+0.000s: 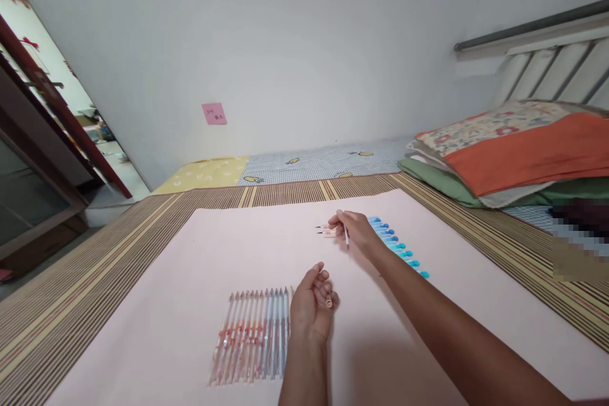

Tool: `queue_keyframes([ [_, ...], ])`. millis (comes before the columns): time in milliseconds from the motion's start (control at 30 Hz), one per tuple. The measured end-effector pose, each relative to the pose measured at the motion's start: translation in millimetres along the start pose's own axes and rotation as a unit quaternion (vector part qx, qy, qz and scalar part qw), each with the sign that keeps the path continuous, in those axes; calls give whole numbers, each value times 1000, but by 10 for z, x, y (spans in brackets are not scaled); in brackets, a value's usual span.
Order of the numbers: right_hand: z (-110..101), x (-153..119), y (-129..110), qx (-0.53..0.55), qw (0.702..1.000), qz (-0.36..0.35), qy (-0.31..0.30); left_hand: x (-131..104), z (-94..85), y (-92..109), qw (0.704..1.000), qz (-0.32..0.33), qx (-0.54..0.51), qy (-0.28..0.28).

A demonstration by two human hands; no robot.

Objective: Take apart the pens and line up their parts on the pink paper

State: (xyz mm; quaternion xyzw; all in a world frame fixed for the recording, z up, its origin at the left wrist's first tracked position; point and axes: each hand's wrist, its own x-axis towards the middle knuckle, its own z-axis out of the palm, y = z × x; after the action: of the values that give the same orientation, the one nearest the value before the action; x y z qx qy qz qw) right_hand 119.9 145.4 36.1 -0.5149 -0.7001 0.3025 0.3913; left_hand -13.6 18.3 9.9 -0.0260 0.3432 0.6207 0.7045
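Note:
My left hand (314, 304) is palm up, its fingers curled round a small pale tube (328, 302) that looks like a pen cap; most of it is hidden. Farther forward, my right hand (354, 230) pinches a slim white pen-like stick (346, 238) that points down. Pale pens with dark tips (326, 233) lie just left of that hand, partly covered by it. To its right, a slanting row of blue and turquoise rounded ends (398, 246) shows on the paper. Beside my left wrist, several slender pens (252, 336) lie side by side, tips pointing away.
Pale pink paper (157, 304) covers a striped mat (133, 235). Folded cloths and an orange pillow (528, 152) are stacked at the back right, near a radiator (552, 70). A pink note (214, 113) is stuck to the wall; a doorway stands at the left.

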Motion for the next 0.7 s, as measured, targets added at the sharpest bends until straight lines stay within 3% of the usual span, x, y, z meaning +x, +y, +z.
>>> queue_keyframes([
  [33,-6,-35,-31,106,994,18,-12,-3,-2,-5,1000,-2,8,-2],
  [100,2,-117,-73,306,949,62,-36,-18,1,-8,1000,-1,27,-14],
  [167,34,-204,-97,396,912,96,-54,-43,10,-7,998,3,48,-38],
  [267,111,-307,-123,412,903,111,-55,-69,26,-8,995,10,81,-62],
  [500,169,-487,-147,421,899,116,-45,-17,8,-9,993,70,92,-19],
  [700,-108,-740,-28,277,954,110,-47,18,-23,-17,983,107,151,0],
])
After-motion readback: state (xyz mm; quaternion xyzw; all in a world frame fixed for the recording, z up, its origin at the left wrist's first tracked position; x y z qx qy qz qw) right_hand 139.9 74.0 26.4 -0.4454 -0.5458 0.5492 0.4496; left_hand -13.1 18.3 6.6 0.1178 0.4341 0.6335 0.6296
